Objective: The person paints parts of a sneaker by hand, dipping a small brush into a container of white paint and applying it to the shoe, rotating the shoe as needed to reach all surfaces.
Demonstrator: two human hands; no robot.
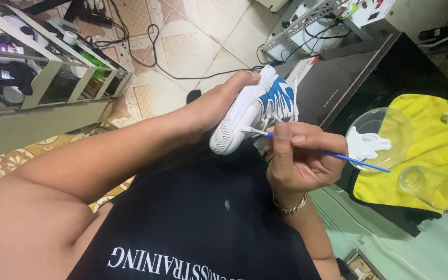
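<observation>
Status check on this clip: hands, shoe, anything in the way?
Left hand grips white-and-blue shoe. Right hand holds blue-handled brush, tip on shoe's heel side. Nothing in the way.

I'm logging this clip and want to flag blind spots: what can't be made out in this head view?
- Left hand: fingers hidden behind the white and blue shoe.
- Shoe: far side and inside hidden by its own body.
- Blue-handled brush: middle of handle covered by right hand; tip too small to judge.
- Glass bowl: white contents blurred.
- Clear cup: contents unclear.
</observation>
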